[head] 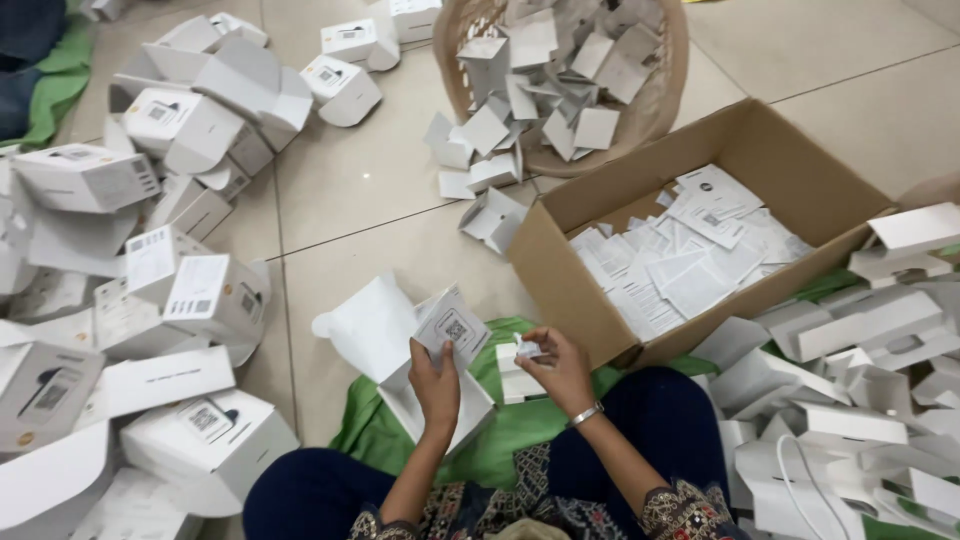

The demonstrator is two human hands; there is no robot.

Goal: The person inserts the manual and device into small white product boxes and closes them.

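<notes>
White printed paper leaflet [452, 328] sits gripped in my left hand [436, 385]; right hand [560, 365] pinches a small white plastic piece [526, 347], brown cardboard box [560, 262] edge close beside, bare tile floor [360, 180] ahead.

One cardboard box [590, 270] of printed leaflets [690, 250], too many to count. One woven basket [665, 95] just beyond the cardboard box, full of folded white card inserts [540, 85], uncountable; about four more inserts lie on the tiles between basket and box. Left of the box, roughly fifteen white product cartons [190, 130], heaped. Right of it, a pile of white trays [850, 330], count unclear. Two hands: left hand [435, 385], right hand [560, 365]. One green cloth [500, 440].
</notes>
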